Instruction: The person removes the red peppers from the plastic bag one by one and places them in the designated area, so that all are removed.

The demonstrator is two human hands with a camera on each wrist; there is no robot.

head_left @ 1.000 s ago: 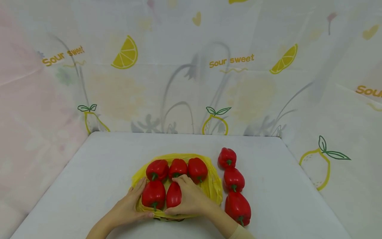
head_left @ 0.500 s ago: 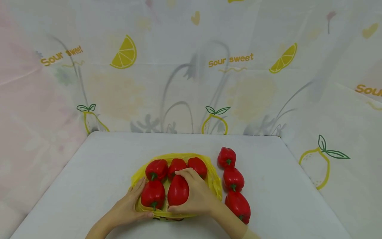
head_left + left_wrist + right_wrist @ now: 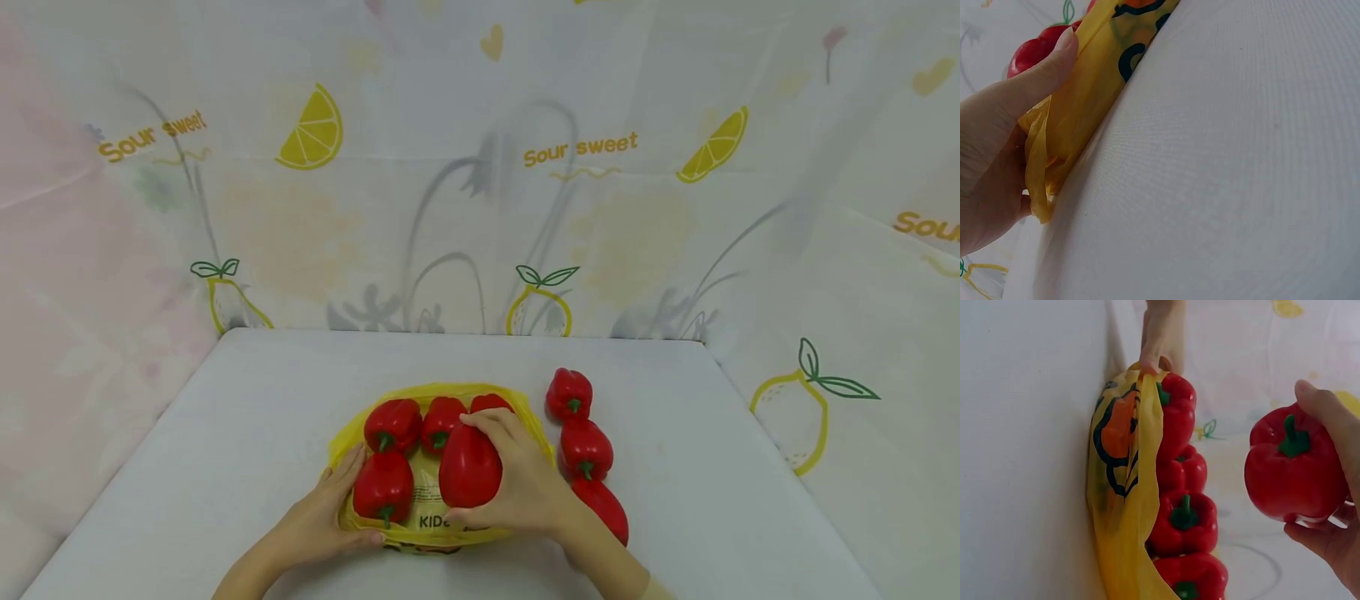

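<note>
**Hands at a yellow bag of red peppers**

The right hand (image 3: pixel 525 487) is curled around one red pepper (image 3: pixel 470 467) and holds it just above the yellow bag (image 3: pixel 536 446), clear of the four peppers lying there. The left hand (image 3: pixel 322 521) grasps the bag's near left edge, thumb along the rim and fingers behind it; the left wrist view shows the plastic gathered and pinched against the worktop (image 3: pixel 247 417).

Position: the held pepper hangs over the bag's near right part, beside the front-left pepper (image 3: pixel 384 487) and in front of a back row of three (image 3: pixel 442 421). A further line of three peppers (image 3: pixel 585 450) lies on the worktop just right of the bag, the nearest partly hidden by the right wrist.

Orientation: in the right wrist view the held pepper's green stem (image 3: pixel 1292 439) faces that camera, toward the wrist. In the head view its long axis appears to run roughly front to back, blunt end away from the person; the stem is hidden there.

Risks, as judged: the skin looks smooth and glossy, and the grip covers mainly one flank, so the pepper could slip and knock its neighbours. The thin bag could slide or crumple if the left hand's hold loosens.
</note>
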